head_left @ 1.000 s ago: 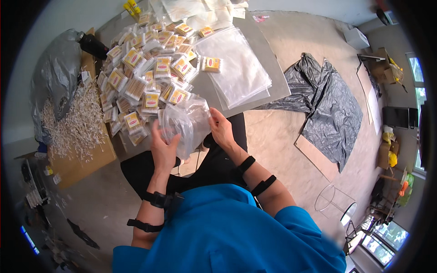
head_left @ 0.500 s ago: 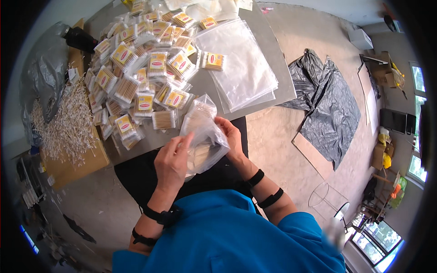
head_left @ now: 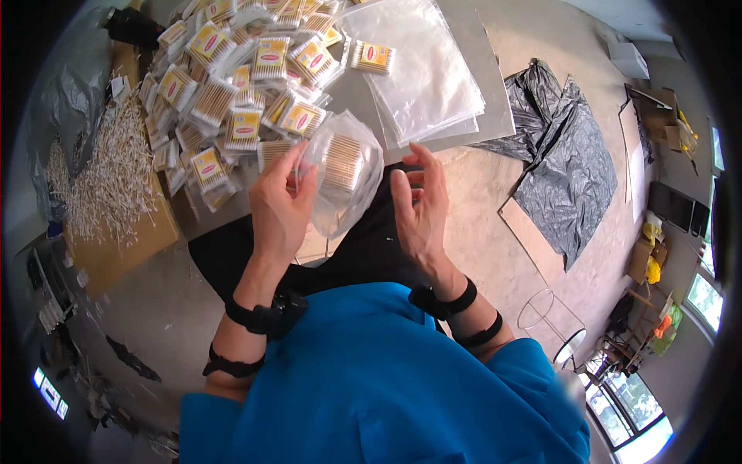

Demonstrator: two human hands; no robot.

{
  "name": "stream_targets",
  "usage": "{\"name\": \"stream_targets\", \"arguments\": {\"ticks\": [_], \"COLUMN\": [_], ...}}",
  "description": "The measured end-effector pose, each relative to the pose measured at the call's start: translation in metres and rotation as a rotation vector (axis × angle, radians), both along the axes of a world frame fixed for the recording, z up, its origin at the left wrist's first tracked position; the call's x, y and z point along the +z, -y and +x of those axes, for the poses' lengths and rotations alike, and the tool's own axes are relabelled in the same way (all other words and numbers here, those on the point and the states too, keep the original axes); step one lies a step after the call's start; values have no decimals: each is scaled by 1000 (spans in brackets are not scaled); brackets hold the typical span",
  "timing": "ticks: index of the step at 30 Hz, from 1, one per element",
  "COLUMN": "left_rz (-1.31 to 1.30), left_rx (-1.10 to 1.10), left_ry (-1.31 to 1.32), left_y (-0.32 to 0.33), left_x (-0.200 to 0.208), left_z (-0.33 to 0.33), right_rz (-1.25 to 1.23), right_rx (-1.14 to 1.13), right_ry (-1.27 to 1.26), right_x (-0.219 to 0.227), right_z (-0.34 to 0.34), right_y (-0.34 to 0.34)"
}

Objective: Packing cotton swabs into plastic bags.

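A clear plastic bag (head_left: 362,203) hangs at the table's near edge, its mouth spread wide. Inside it lies a packet of cotton swabs (head_left: 342,162) with wooden sticks. My left hand (head_left: 277,207) grips the bag's left rim between thumb and fingers. To the right of the bag, my right hand (head_left: 421,207) is apart from it, fingers loosely curled and spread, holding nothing. Just beyond my left hand a large heap of swab packets with yellow labels (head_left: 246,126) covers the table. A single labelled packet (head_left: 373,56) rests on a stack of flat clear bags (head_left: 433,85).
Loose cotton swabs (head_left: 108,185) are piled on cardboard (head_left: 139,263) at the left, beside a grey plastic bag (head_left: 69,116) and a dark bottle-like object (head_left: 130,27). Black plastic sheeting (head_left: 568,185) lies on the floor to the right, with a round wire frame (head_left: 550,321) nearer me.
My right hand has let go of the bag and moved right, its fingers opening. The bag now spreads wider, showing the packet inside. The view has shifted, so the table sits higher.
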State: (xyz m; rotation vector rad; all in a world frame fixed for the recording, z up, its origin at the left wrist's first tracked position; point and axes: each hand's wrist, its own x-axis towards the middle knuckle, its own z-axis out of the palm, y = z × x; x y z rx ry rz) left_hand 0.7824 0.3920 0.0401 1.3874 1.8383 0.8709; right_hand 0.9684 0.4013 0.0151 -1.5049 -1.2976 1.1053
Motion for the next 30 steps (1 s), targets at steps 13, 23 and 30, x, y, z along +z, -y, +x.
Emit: {"name": "stream_targets", "arguments": {"ticks": [13, 23, 30], "left_rz": [487, 290, 333], "left_rx": [-196, -569, -538], "left_ry": [-509, -552, -645], "left_y": [46, 58, 38], "left_x": [3, -23, -23], "left_z": [3, 9, 35], "right_rz": [198, 580, 366], "right_rx": [123, 297, -50], "right_ry": [354, 402, 444], "right_x": [4, 20, 11], "right_z": [-19, -19, -27], "right_y": [6, -49, 5]}}
